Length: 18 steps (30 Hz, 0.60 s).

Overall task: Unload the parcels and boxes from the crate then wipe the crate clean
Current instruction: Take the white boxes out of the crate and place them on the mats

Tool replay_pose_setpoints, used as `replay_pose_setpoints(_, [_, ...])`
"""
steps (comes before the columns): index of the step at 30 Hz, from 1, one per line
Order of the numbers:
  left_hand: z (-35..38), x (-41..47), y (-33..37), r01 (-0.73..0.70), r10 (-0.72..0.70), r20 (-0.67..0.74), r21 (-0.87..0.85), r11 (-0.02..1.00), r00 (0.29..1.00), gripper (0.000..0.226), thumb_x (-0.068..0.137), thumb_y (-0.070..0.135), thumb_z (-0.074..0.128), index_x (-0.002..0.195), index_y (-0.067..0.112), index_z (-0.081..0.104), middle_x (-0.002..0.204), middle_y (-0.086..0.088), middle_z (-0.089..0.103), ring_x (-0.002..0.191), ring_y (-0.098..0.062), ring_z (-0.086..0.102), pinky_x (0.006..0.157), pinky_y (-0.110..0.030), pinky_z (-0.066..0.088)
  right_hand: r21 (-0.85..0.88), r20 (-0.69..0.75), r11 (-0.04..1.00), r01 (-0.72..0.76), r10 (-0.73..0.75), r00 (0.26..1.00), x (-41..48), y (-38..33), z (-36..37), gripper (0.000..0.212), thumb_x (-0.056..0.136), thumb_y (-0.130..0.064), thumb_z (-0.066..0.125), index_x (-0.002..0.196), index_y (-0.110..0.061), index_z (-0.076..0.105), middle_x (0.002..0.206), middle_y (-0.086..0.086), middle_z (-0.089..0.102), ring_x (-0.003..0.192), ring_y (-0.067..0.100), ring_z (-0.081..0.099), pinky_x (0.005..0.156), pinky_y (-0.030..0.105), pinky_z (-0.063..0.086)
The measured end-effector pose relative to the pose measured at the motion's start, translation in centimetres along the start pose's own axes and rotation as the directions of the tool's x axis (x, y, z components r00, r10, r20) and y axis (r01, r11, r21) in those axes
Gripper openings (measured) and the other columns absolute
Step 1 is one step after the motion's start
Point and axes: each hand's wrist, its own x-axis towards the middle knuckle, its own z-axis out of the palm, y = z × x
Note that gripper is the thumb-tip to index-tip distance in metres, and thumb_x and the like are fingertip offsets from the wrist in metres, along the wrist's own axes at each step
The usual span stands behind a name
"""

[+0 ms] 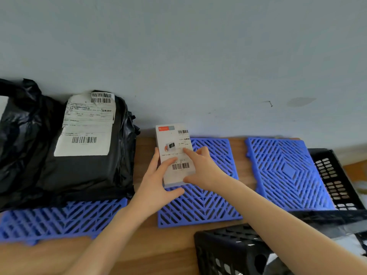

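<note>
Both hands hold the white box (174, 147) on the middle blue mat (198, 207), near the worktop's (145, 155) back edge by the wall (178, 56). The left hand (158, 181) takes its left side in a closed grip with the thumb across the label. The right hand (202, 167) pinches its near right corner, apparently to square it flat. It sits beside the black parcel (79, 175) at the back left, probably so that unloaded items stay grouped. The crate (228, 251) stands at the front right edge; its inside is hard to read, so what remains cannot be told.
</note>
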Motion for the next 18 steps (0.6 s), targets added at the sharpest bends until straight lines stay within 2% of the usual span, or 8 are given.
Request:
replay_pose_setpoints(3, [0.2,0.7,-1.2,0.031,-0.031,0.015,0.022,0.999,0.999,0.084,0.073,0.022,0.086,0.144,0.028,0.042,0.164,0.009,-0.007,0.112,0.043,-0.009,0.087,0.014,0.014,-0.018,0.019,1.000,-0.019,0.019,1.000,1.3,0.0,1.3,0.091,0.082,-0.017,0.073,0.152,-0.022,0.016,0.130,0.007,0.022,0.097,0.017,0.042,0.082,0.020,0.044])
replay_pose_setpoints(9, [1.2,2.0,-1.9,0.026,-0.024,-0.076,0.020,0.999,0.997,0.077,0.074,0.006,0.082,0.138,0.028,0.046,0.163,0.006,-0.014,0.123,0.036,-0.007,0.090,0.013,0.017,-0.007,-0.041,1.000,-0.017,0.017,0.999,2.7,0.2,2.3,0.090,0.083,-0.021,0.073,0.153,-0.023,0.015,0.134,0.007,0.021,0.106,0.021,0.050,0.089,0.025,0.047])
replay_pose_setpoints(12, [1.5,3.0,-1.8,0.040,-0.040,-0.104,0.003,0.999,0.994,0.076,0.075,0.002,0.080,0.138,0.029,0.046,0.162,0.010,-0.017,0.140,0.008,0.009,0.088,0.012,0.022,-0.008,-0.064,1.000,-0.022,0.021,0.998,3.0,0.3,2.5,0.090,0.083,-0.025,0.072,0.153,-0.023,0.014,0.133,0.007,0.021,0.107,0.021,0.050,0.089,0.025,0.046])
replay_pose_setpoints(14, [1.5,3.4,-1.7,0.042,-0.045,-0.120,-0.027,0.999,0.992,0.073,0.077,0.001,0.079,0.137,0.028,0.047,0.162,0.010,-0.016,0.141,-0.001,0.013,0.083,0.012,0.025,-0.010,-0.068,1.000,-0.018,0.018,0.998,3.1,0.2,2.4,0.090,0.084,-0.027,0.071,0.153,-0.024,0.014,0.133,0.007,0.021,0.108,0.022,0.050,0.087,0.023,0.044])
replay_pose_setpoints(18, [1.6,3.0,-1.4,0.055,-0.053,-0.145,0.007,0.998,0.988,0.079,0.079,0.008,0.078,0.143,0.033,0.040,0.161,0.013,-0.020,0.142,0.004,0.003,0.099,0.007,0.016,-0.010,-0.024,1.000,-0.007,0.007,1.000,2.7,0.1,1.7,0.090,0.086,-0.030,0.068,0.154,-0.026,0.010,0.143,0.008,0.016,0.113,0.024,0.051,0.092,0.028,0.046])
